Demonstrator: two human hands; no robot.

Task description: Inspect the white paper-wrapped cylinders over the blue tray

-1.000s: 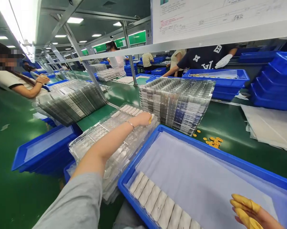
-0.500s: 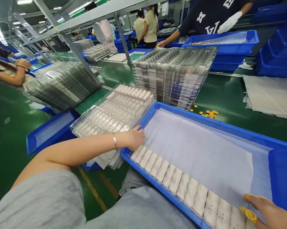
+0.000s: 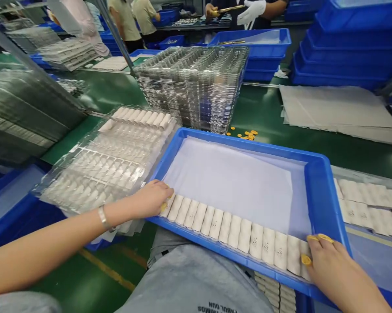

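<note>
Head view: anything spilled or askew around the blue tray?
Yes: small gold discs lie loose on the green bench beside the stacked transparent trays, outside any container, so they look spilled.

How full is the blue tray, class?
Partly filled: a single row of white wrapped pieces lines the near side of the blue tray, while the pale liner elsewhere lies uncovered.

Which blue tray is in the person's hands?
The nearest tray, lined with pale cloth, a row of white pieces along its near edge. The left hand and right hand hold its ends; the stacked blue trays at right sit apart.
</note>
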